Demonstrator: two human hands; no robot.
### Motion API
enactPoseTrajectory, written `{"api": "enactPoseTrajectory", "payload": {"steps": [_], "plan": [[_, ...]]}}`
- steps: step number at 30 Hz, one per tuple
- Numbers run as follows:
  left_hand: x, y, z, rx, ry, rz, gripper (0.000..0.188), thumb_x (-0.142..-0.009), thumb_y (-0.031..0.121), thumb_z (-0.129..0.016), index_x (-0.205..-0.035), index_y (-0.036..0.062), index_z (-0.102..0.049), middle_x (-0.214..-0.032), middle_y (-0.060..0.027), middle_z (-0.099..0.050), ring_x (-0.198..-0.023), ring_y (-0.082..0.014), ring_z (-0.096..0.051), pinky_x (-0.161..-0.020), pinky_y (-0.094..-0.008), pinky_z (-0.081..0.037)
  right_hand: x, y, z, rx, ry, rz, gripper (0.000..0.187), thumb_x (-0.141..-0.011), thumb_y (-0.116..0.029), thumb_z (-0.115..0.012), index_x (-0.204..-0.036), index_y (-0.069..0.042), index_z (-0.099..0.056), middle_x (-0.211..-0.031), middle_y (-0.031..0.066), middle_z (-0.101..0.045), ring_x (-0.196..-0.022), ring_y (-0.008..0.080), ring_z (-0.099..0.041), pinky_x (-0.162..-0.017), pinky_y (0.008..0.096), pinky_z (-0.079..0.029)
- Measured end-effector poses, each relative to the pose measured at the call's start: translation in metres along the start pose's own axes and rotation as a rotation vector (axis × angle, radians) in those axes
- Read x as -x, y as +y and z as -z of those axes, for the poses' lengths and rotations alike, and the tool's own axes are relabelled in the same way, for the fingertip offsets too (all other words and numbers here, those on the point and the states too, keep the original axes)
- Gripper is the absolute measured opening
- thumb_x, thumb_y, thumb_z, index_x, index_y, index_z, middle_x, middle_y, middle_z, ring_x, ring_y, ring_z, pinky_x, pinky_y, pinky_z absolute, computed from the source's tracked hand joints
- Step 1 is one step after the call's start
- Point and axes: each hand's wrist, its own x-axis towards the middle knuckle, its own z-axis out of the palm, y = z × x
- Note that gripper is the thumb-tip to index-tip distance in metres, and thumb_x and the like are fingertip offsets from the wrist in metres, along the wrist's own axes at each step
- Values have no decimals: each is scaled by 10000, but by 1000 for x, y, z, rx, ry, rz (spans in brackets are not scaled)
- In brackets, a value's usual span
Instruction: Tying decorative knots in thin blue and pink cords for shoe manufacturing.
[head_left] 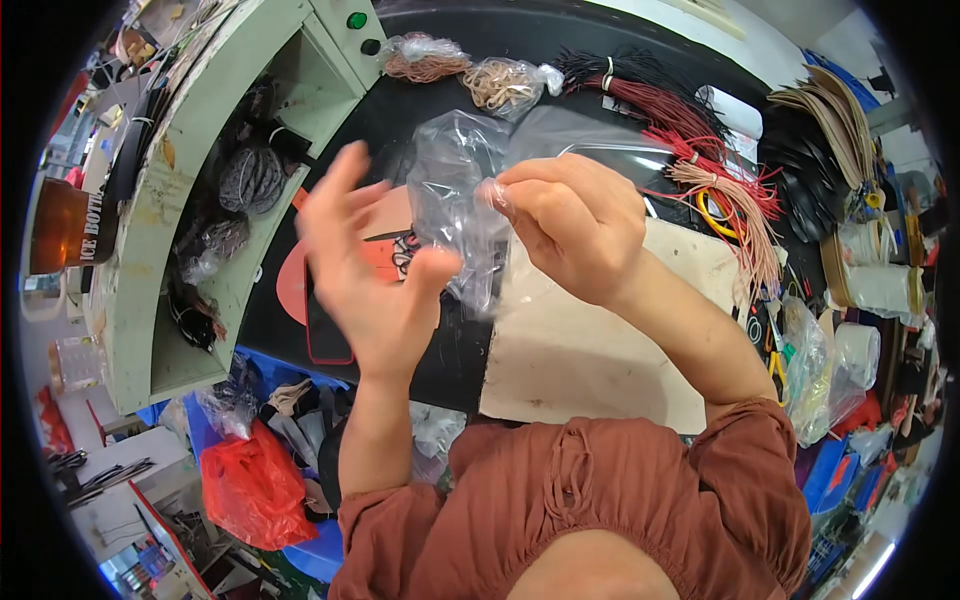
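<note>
My right hand (575, 225) is closed in a pinch on the edge of a clear plastic bag (455, 160), which hangs crumpled to its left over the black table. Left of the bag is my left hand (375, 270), raised with its fingers spread and holding nothing; it is slightly blurred. Partly hidden behind that hand lie a flat red-orange piece with a looped black cord (404, 255) and a dark flat thing with a red rim (330, 361). Below my right hand and forearm is a cream board (590, 350).
A pale green metal cabinet (135, 330) with coiled cords stands at the left. Bundles of dark red cords (650, 97) and pink cords (745, 200) lie at the back right. Yellow-handled scissors (777, 368) sit at the right. A red plastic bag (255, 490) is at the lower left.
</note>
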Motion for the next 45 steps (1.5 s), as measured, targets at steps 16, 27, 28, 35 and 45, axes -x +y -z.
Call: {"api": "enactPoseTrajectory", "payload": {"steps": [16,27,28,35,45], "plan": [[20,-23,33,831,-314,572,324,-770,-37,-579,-1094,-22,-584,-832,-39,-556,-681,-101,-516,-565,-218,-404,-5,29,25,577,-572,-410,530,-697,-4,-553,-1146,-284,-588,-1140,108,-511,-734,238,-614,-552,332,-512],[6,-24,39,-569,46,86,482,-775,-29,-578,-1244,50,-506,-861,-102,-469,-691,-182,-478,-573,-293,-436,-23,-10,19,117,-687,-414,509,-690,72,-559,-1176,-78,-557,-1079,130,-559,-826,270,-593,-673,357,-492],[5,-27,45,-511,143,78,490,-779,-32,-573,-1256,38,-486,-871,-92,-470,-703,-165,-486,-577,-286,-443,-22,-2,18,-127,-686,-444,481,-703,49,-577,-1168,-77,-568,-1089,124,-566,-835,249,-595,-694,347,-487],[-44,-51,89,-224,524,105,566,-792,-31,-580,-1314,21,-367,-983,-82,-480,-761,-119,-556,-616,-224,-489,45,28,-63,-160,-1048,-146,989,-495,-342,-818,-1347,-160,-352,-1333,206,-358,-1274,335,-288,-1010,447,-294],[-20,-84,73,-121,452,224,570,-803,-20,-587,-1318,24,-346,-1007,-106,-495,-833,-128,-561,-651,-232,-506,89,43,-86,-259,-1138,-137,483,-577,-70,-731,-1015,-116,-535,-986,45,-533,-986,251,-486,-751,405,-443]]}}
